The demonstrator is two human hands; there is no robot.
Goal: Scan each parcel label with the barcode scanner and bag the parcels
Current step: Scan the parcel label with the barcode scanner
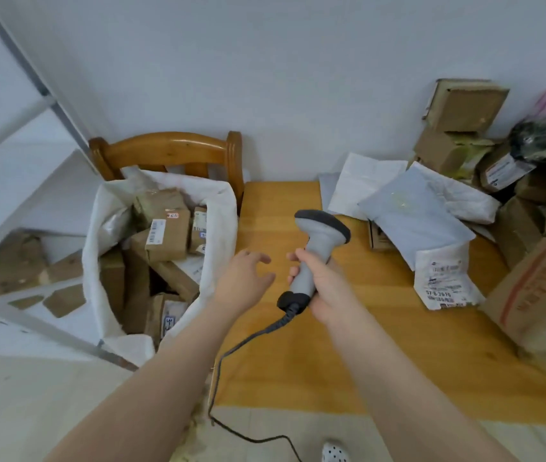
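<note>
Wooden table point(298, 361), R hand point(328, 288) grips scanner point(314, 248)

Left hand point(245, 281) is hovering over the desk's point(298, 361) left edge, fingers loosely spread, holding nothing. Right hand point(329, 288) is gripping the barcode scanner point(314, 241) by its handle, fingers wrapped round. Both bare forearms are reaching forward.

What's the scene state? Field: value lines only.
barcode scanner: held above table, cable trailing off near edge
right hand: grips barcode scanner handle
left hand: open, empty, beside barcode scanner
sack: white, open, left of table, holds cardboard parcels
table: wooden; mailers and boxes piled at right
</note>
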